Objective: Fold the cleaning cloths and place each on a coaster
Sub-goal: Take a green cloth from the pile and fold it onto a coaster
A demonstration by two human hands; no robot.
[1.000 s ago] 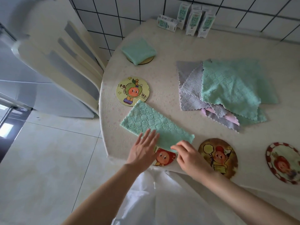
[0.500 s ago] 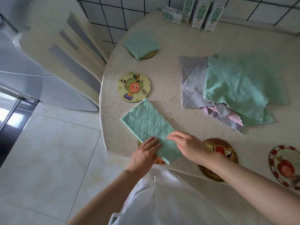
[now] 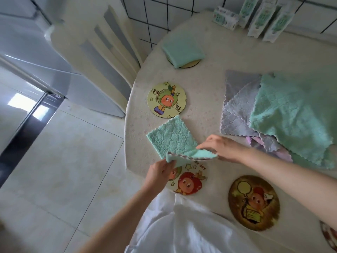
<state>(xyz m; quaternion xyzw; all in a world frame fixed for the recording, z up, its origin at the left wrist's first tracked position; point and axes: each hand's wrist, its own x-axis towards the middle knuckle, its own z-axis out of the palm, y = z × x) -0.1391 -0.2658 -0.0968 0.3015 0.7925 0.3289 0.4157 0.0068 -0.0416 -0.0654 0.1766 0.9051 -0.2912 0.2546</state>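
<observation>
A green cleaning cloth (image 3: pixel 172 136), folded into a strip, lies near the table's front-left edge. My left hand (image 3: pixel 160 172) pinches its near corner and my right hand (image 3: pixel 221 147) grips the other near corner; both lift that end up off the table. Under it shows a cartoon coaster (image 3: pixel 189 183) with a red figure. A yellow-green coaster (image 3: pixel 166 99) lies bare just beyond the cloth. Another folded green cloth (image 3: pixel 182 50) rests on a far coaster (image 3: pixel 193 63). A brown coaster (image 3: pixel 253 202) lies to the right.
A pile of unfolded grey, pink and green cloths (image 3: pixel 284 114) covers the table's right side. Cartons (image 3: pixel 259 17) stand at the tiled back wall. A cream chair (image 3: pixel 102 52) is beside the table on the left. Part of another coaster (image 3: pixel 330 236) shows at the bottom right.
Both hands went from pressing the folded strip flat to gripping its near end and raising it, uncovering the red-figure coaster. The camera moved closer.
</observation>
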